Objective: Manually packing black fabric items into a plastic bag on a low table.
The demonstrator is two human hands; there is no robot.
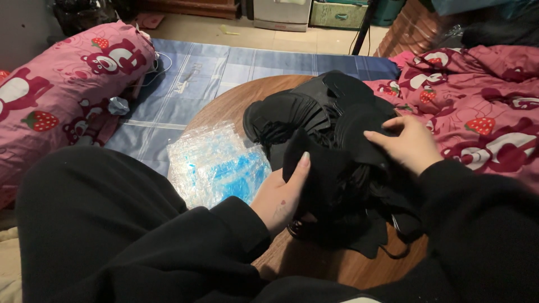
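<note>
A heap of floppy black fabric pieces [331, 151] sits on the round wooden bench [224, 106], between both hands. The left hand [281, 196] grips one piece, thumb pressed on top. The right hand [407, 143] lies on the heap, fingers [382, 136] loosely together. A crinkled clear plastic bag [216, 163] lies just beside them.

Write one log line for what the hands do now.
left hand: holds black cloth pieces | right hand: rests on pile | beside: clear plastic bags | round wooden table
</note>
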